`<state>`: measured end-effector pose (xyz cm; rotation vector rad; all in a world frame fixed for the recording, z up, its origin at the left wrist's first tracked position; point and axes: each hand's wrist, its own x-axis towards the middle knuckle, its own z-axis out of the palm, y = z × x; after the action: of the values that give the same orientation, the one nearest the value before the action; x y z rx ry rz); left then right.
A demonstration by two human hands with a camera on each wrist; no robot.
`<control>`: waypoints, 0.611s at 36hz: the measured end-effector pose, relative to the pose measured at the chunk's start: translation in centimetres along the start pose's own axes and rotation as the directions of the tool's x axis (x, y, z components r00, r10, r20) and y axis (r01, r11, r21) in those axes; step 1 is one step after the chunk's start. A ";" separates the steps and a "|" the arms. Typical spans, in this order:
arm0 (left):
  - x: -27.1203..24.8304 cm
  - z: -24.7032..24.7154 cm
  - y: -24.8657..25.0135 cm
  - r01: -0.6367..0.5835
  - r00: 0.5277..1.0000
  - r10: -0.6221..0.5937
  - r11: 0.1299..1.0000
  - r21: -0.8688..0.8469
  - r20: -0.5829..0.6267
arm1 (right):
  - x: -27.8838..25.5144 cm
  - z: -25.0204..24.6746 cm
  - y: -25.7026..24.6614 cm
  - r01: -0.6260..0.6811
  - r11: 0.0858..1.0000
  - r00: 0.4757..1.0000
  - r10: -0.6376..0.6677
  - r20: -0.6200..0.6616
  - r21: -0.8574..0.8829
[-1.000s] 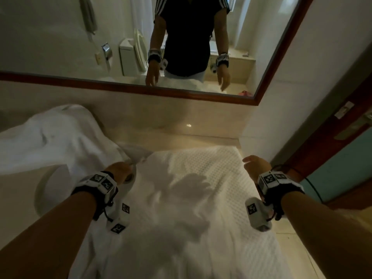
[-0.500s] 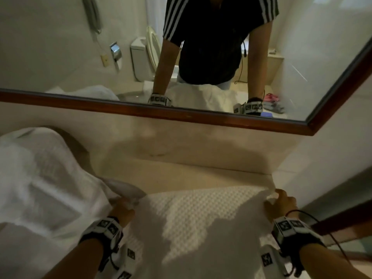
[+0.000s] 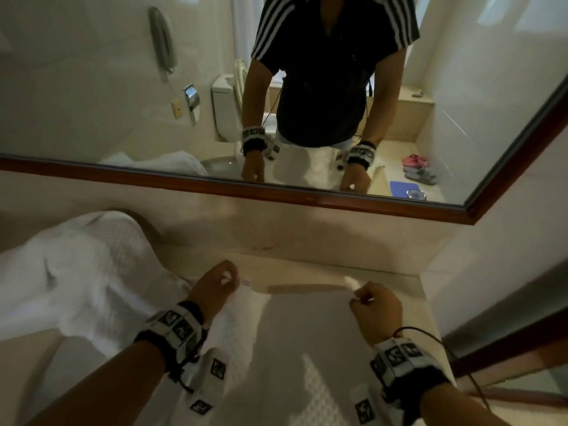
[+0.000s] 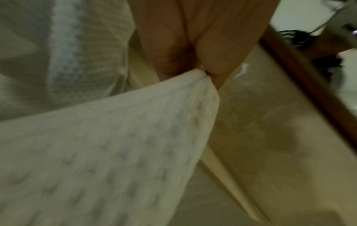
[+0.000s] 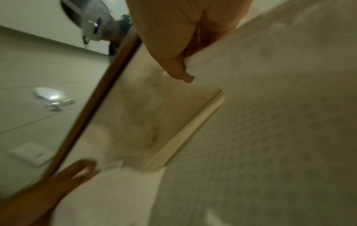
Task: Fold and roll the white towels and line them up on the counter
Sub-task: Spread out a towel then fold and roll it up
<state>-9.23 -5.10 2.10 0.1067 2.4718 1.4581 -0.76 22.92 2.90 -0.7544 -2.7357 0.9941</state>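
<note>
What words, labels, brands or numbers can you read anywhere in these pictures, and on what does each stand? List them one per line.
None: no word, brand or number can be read in any view.
Wrist bands: black-and-white square marker patterns only, no letters.
Shirt in the mirror: white stripes, no legible logo.
Wall plate: a small dark mark, too blurred to read.
</note>
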 end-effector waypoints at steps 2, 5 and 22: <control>-0.7 0.3 1.7 -0.020 0.996 0.021 1.000 -0.013 0.091 | -2.0 1.5 -2.4 0.086 0.995 0.996 -0.087 0.019 0.046; -1.9 1.1 3.1 0.098 0.973 -0.072 0.989 -0.109 0.220 | -4.5 3.8 -5.4 0.157 0.983 0.984 -0.164 0.076 0.091; -8.8 -2.9 5.5 -0.312 0.916 0.271 0.945 0.102 0.297 | -10.4 2.0 -9.4 0.342 0.891 0.895 -0.405 0.186 0.297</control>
<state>-1.96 -6.59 9.86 0.6923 2.3957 1.2562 3.79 10.39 7.76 -0.0505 -2.7094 1.3809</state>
